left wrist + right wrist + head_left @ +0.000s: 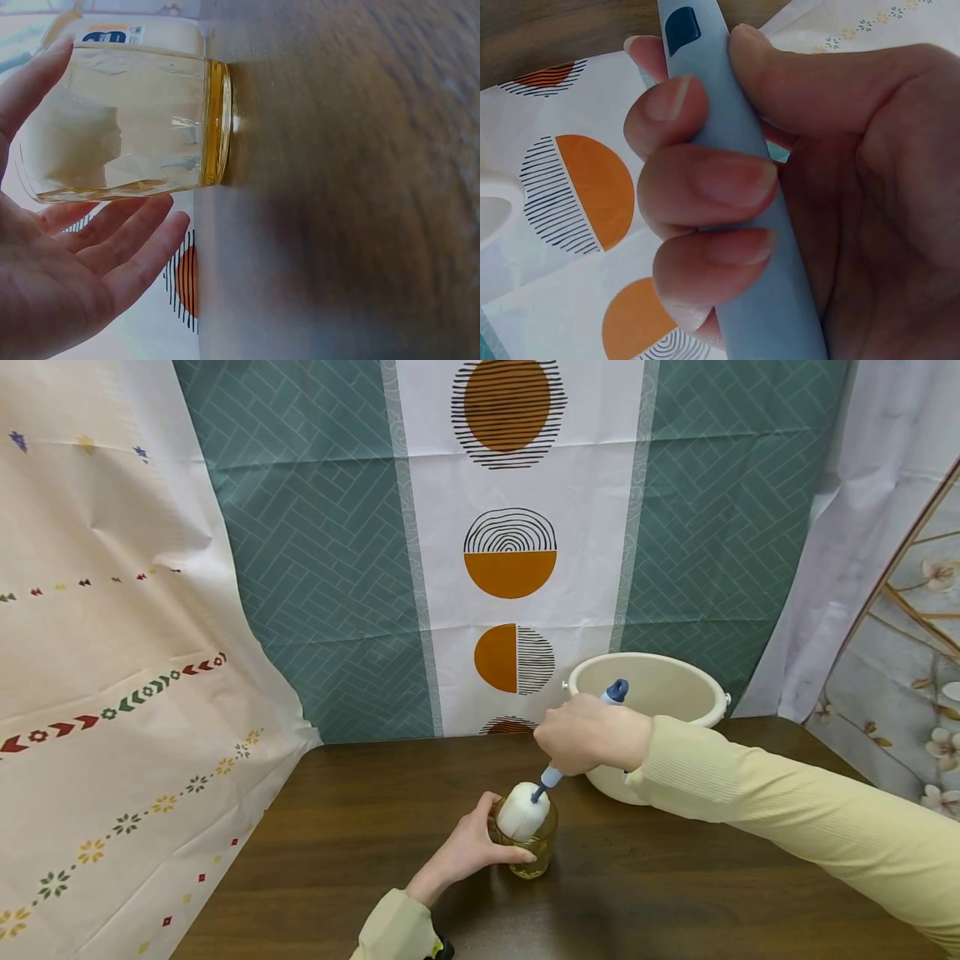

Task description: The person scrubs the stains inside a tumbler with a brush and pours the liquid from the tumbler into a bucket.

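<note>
An amber glass cup [542,852] stands upright on the brown table. My left hand [468,843] holds it from the left, thumb on the near side and fingers round the far side. In the left wrist view the cup [150,124] is see-through, with a pale blurred shape inside. My right hand [588,732] grips the light blue handle [742,195] of a sponge cup brush, fingers wrapped round it. The brush's white sponge head [522,812] sits tilted in the cup's mouth, its upper part above the rim. A dark blue loop tops the handle.
A cream bucket [637,664] stands behind and to the right, partly hidden by the right hand and sleeve. A patterned cloth [330,552] hangs behind the wooden table [360,827]. Light printed cloth [150,735] hangs along the left side.
</note>
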`<state>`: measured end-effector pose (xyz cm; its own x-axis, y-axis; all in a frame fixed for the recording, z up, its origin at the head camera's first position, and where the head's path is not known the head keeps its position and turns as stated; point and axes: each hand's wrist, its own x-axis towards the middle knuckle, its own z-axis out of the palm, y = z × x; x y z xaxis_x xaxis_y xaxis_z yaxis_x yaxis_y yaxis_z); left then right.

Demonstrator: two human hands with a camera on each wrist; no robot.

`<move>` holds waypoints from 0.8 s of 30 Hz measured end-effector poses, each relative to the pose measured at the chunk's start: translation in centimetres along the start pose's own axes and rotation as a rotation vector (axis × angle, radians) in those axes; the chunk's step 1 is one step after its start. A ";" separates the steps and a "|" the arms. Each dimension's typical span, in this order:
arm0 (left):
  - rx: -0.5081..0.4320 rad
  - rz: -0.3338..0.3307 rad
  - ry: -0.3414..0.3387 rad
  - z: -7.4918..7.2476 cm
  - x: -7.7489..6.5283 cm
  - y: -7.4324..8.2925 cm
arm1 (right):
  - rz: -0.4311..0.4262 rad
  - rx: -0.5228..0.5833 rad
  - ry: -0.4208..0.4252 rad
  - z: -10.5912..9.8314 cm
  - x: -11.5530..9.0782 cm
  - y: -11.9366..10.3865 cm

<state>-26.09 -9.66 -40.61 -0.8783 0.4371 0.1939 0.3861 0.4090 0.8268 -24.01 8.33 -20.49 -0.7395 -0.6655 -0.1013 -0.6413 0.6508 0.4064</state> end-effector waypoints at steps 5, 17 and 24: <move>0.005 -0.001 -0.003 0.1 0.2 -0.7 | 0.014 0.016 0.002 -0.1 0.0 -0.1; 0.012 -0.015 -0.002 0.1 0.3 -0.8 | 0.051 0.014 -0.009 -0.2 0.2 -0.1; 0.004 -0.019 -0.007 0.1 0.2 -0.7 | 0.086 0.007 -0.038 -0.3 0.5 -0.1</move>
<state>-26.54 -9.79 -41.17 -0.8836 0.4347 0.1740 0.3701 0.4209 0.8281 -24.22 7.85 -20.30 -0.7988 -0.5931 -0.1005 -0.5766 0.7072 0.4091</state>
